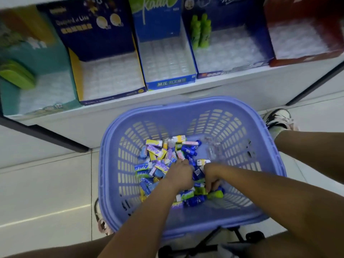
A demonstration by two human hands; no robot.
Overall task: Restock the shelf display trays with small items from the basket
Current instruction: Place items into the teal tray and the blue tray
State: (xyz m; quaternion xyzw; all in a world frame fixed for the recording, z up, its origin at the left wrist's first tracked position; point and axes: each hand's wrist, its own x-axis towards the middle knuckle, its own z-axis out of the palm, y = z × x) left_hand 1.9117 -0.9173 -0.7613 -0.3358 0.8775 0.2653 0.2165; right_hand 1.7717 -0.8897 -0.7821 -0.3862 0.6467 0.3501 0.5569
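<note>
While the small items are heaped in the middle of the basket, bare room is left toward 3 o'clock. Left hand and right hand are buried in the heap side by side, fingers curled downward; whether anything is gripped cannot be told. Display trays are lined up at 12 o'clock.

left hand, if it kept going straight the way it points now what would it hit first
The left hand points forward into the pile, so it would most likely meet the blue bottles just past its fingertips, then the far wall of the basket. Depth is unclear from one view.
</note>
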